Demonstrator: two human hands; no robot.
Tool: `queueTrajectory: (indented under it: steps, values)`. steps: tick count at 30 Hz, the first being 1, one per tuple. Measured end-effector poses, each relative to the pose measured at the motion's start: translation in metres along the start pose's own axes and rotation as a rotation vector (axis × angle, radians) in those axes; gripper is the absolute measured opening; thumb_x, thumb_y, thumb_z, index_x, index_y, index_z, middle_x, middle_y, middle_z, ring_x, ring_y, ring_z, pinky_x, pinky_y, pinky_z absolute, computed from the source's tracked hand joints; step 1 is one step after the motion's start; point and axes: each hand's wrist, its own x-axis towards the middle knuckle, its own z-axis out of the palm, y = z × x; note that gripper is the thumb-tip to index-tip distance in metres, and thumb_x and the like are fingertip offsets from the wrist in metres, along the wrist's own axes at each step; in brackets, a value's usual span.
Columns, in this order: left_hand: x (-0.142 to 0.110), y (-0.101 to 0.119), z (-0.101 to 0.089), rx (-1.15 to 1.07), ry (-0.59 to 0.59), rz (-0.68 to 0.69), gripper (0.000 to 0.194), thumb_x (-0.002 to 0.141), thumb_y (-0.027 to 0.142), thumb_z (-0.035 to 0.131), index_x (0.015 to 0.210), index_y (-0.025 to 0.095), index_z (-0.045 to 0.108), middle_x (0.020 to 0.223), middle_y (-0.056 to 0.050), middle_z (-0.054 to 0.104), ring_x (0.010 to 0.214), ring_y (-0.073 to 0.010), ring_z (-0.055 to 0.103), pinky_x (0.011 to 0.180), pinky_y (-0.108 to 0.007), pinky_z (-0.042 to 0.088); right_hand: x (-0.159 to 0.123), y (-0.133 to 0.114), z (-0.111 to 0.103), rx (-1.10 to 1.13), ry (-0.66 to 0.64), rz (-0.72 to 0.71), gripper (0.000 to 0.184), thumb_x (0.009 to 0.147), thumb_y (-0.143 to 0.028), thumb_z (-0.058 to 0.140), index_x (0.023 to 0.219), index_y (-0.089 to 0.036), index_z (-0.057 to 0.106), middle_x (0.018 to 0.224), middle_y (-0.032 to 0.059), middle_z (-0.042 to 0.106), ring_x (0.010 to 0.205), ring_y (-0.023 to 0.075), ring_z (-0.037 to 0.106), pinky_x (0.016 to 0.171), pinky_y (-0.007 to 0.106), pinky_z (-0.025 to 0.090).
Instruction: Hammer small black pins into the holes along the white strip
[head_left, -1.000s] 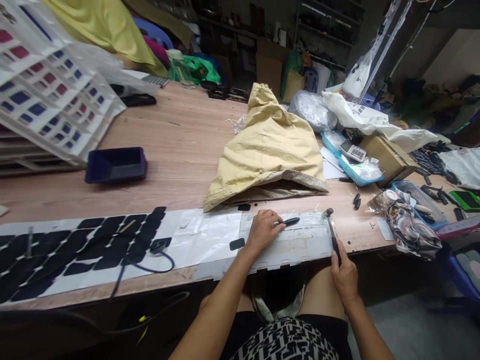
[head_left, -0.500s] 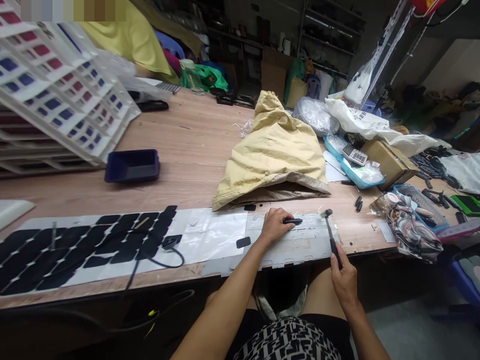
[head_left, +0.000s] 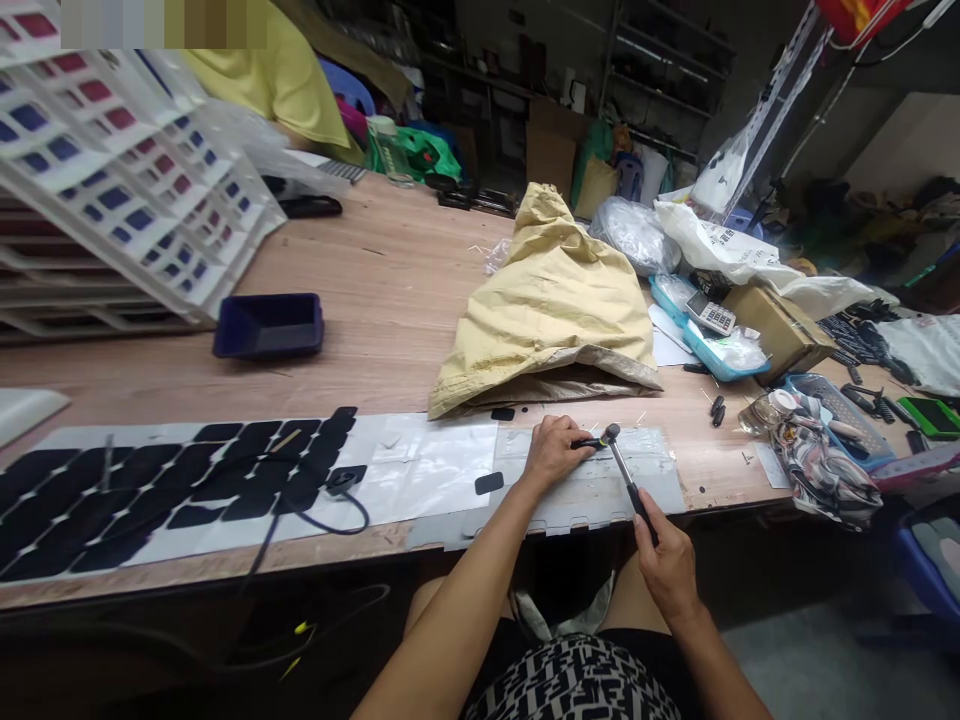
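Observation:
My left hand (head_left: 555,450) lies over a grey board (head_left: 555,512) at the table's front edge. Its fingers pinch a small, slim black part (head_left: 588,443), whose exact kind I cannot make out. In my right hand (head_left: 667,555) is the dark handle of a small hammer (head_left: 623,471). The hammer's head is at the free right end of the black part; whether they touch I cannot tell. Left of the board runs a white sheet (head_left: 427,470) bearing rows of black rounded pads (head_left: 259,440), with a black cable looping over them.
A yellow cloth sack (head_left: 555,300) stands behind my hands. To the left are a dark blue tray (head_left: 268,330) and a white slatted crate (head_left: 142,180). On the right lie a blue basket (head_left: 844,420), a jar (head_left: 765,412) and bunched cloth (head_left: 817,465). Someone in yellow sits far left.
The hammer has swung left, its head going from right of the black part to its end. My right hand has moved left with it. The left hand stays nearly still.

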Motion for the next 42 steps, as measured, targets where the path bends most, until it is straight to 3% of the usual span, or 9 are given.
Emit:
queueTrajectory:
  steps: [13,17,21,28,30,33,36,39,42]
  values:
    - [0.000,0.003,0.001,0.021,0.020,-0.004,0.018,0.076,0.039,0.075,0.093,0.035,0.079,0.094,-0.001,0.066,0.099,-0.0243,0.048,0.091,-0.041,0.037,0.003,-0.010,0.004,-0.006,-0.025,-0.040,0.042,0.098,-0.031,0.045,0.136,-0.023,0.062,0.126,0.0048,0.069,0.111,0.0197,0.069,0.096,0.027,0.055]
    - [0.001,0.003,0.000,0.021,-0.005,0.004,0.018,0.078,0.039,0.073,0.094,0.034,0.079,0.096,-0.002,0.067,0.100,-0.0249,0.049,0.093,-0.042,0.037,0.006,0.000,-0.009,-0.057,0.024,0.097,0.046,0.098,-0.039,0.044,0.137,-0.021,0.061,0.127,0.0072,0.068,0.108,0.0223,0.070,0.090,0.028,0.057]
    - [0.001,0.003,0.000,0.022,-0.014,-0.009,0.019,0.078,0.039,0.072,0.094,0.033,0.079,0.096,-0.002,0.066,0.101,-0.0258,0.049,0.093,-0.042,0.038,0.007,0.019,-0.022,-0.198,0.075,0.209,0.049,0.097,-0.045,0.043,0.136,-0.022,0.063,0.109,0.0088,0.076,0.088,0.0244,0.075,0.071,0.028,0.059]
    - [-0.001,0.006,-0.005,-0.024,0.011,0.019,0.016,0.078,0.036,0.072,0.091,0.030,0.078,0.094,-0.003,0.067,0.101,-0.0258,0.050,0.093,-0.041,0.039,0.000,0.042,-0.010,-0.372,0.066,0.266,0.052,0.098,-0.045,0.037,0.140,-0.023,0.059,0.085,0.0085,0.078,0.067,0.0242,0.073,0.058,0.027,0.052]
    - [-0.015,0.013,-0.011,-0.052,0.036,0.071,0.016,0.078,0.035,0.072,0.091,0.028,0.077,0.094,-0.004,0.067,0.100,-0.0252,0.052,0.092,-0.040,0.041,-0.001,0.043,-0.008,-0.372,0.060,0.266,0.051,0.099,-0.044,0.037,0.140,-0.023,0.059,0.085,0.0083,0.077,0.069,0.0238,0.073,0.060,0.027,0.051]
    - [-0.057,0.027,-0.018,-0.077,0.031,0.177,0.018,0.080,0.038,0.069,0.092,0.027,0.077,0.092,-0.006,0.066,0.095,-0.0242,0.055,0.088,-0.039,0.044,-0.001,0.042,-0.008,-0.366,0.056,0.263,0.051,0.099,-0.044,0.036,0.140,-0.023,0.058,0.086,0.0081,0.077,0.071,0.0240,0.073,0.062,0.027,0.051]
    - [-0.112,0.036,-0.015,-0.094,-0.127,0.220,0.020,0.085,0.040,0.061,0.095,0.030,0.075,0.086,-0.006,0.064,0.083,-0.0210,0.059,0.076,-0.035,0.048,-0.001,0.039,-0.009,-0.359,0.056,0.271,0.052,0.099,-0.044,0.035,0.142,-0.023,0.057,0.086,0.0081,0.077,0.071,0.0243,0.073,0.062,0.028,0.052]
    - [-0.155,0.031,0.001,-0.027,-0.277,0.147,0.024,0.090,0.040,0.053,0.098,0.031,0.074,0.085,-0.005,0.065,0.079,-0.0199,0.062,0.070,-0.033,0.048,-0.001,0.039,-0.008,-0.352,0.063,0.281,0.053,0.099,-0.045,0.035,0.142,-0.022,0.057,0.084,0.0082,0.077,0.067,0.0238,0.072,0.061,0.028,0.051]
    - [-0.174,0.020,0.019,0.059,-0.354,-0.025,0.028,0.089,0.038,0.055,0.111,0.031,0.070,0.099,-0.006,0.067,0.088,-0.0227,0.066,0.074,-0.033,0.049,-0.001,0.039,-0.007,-0.343,0.065,0.283,0.053,0.099,-0.044,0.036,0.141,-0.021,0.058,0.084,0.0084,0.077,0.067,0.0233,0.072,0.061,0.027,0.051]
